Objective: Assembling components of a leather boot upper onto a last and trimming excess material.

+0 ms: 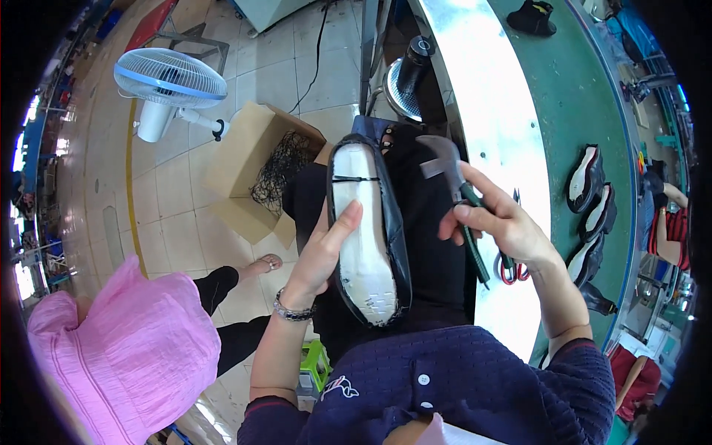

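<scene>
A black shoe upper (397, 230) lies sole side up over my lap, its pale insole (363, 245) facing me. A dark cord (354, 179) crosses the insole near the far end. My left hand (326, 245) grips the shoe from its left side, thumb pressed on the insole. To the right of the shoe, my right hand (504, 222) is closed round the green handles of lasting pliers (445, 165). Their metal jaws point up and left, apart from the shoe. Beneath that hand, red-handled scissors (507, 273) lie on the metal bench top.
A carton (245, 163) with tangled black cord (284, 169) stands open on the floor beside a fan (169, 78). A person in pink (141, 348) is close on my left. Several dark shoes (586, 182) sit on the green table (567, 96) beyond the metal bench (493, 74).
</scene>
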`<state>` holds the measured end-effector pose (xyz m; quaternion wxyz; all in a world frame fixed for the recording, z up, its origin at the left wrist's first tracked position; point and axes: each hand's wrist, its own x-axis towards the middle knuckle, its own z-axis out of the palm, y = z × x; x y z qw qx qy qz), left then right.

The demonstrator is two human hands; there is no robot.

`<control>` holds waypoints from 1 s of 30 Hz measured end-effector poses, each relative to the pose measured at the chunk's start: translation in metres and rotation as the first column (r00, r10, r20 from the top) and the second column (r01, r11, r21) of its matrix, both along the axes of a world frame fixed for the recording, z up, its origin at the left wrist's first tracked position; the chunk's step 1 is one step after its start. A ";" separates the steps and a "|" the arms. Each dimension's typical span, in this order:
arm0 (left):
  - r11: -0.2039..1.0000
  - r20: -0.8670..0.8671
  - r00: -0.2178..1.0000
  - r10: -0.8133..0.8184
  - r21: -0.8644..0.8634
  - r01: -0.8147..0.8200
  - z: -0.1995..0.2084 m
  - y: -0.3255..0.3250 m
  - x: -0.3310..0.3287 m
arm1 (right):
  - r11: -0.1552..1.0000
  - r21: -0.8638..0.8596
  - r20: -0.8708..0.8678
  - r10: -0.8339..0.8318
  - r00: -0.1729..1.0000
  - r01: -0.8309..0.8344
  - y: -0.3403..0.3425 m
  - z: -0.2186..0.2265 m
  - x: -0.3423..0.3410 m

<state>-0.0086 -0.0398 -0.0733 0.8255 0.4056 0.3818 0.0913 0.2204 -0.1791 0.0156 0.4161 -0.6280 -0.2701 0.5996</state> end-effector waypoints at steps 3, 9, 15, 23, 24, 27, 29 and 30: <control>0.999 0.000 1.000 0.022 0.035 -0.022 -0.004 0.003 0.004 | 0.995 -0.005 -0.108 0.097 0.989 -0.098 0.021 0.004 -0.010; 0.527 -0.171 0.983 0.063 0.842 0.113 -0.010 0.024 0.018 | 0.988 -0.094 -0.320 0.087 0.943 -0.123 0.054 0.004 -0.024; 0.560 -0.023 0.962 0.271 0.817 -0.138 -0.007 0.034 0.041 | 0.951 -0.190 -0.235 0.198 0.952 -0.245 0.082 0.011 -0.014; 0.478 -0.100 0.952 0.288 0.877 -0.052 0.001 0.030 0.042 | 0.959 -0.157 -0.159 0.212 0.964 -0.237 0.087 0.012 -0.019; 0.478 -0.098 0.953 0.287 0.877 -0.054 0.001 0.030 0.043 | 0.964 -0.126 -0.126 0.219 0.968 -0.234 0.088 0.011 -0.017; 0.436 -0.119 0.952 0.282 0.900 -0.016 -0.001 0.030 0.042 | 0.943 -0.179 -0.077 0.272 0.959 -0.282 0.093 0.016 -0.016; 0.374 -0.035 0.944 0.329 0.922 -0.096 -0.003 0.028 0.043 | 0.933 -0.211 -0.059 0.286 0.956 -0.292 0.091 0.017 -0.009; 0.373 -0.034 0.944 0.330 0.923 -0.098 -0.003 0.027 0.044 | 0.922 -0.243 -0.043 0.300 0.953 -0.301 0.090 0.017 -0.008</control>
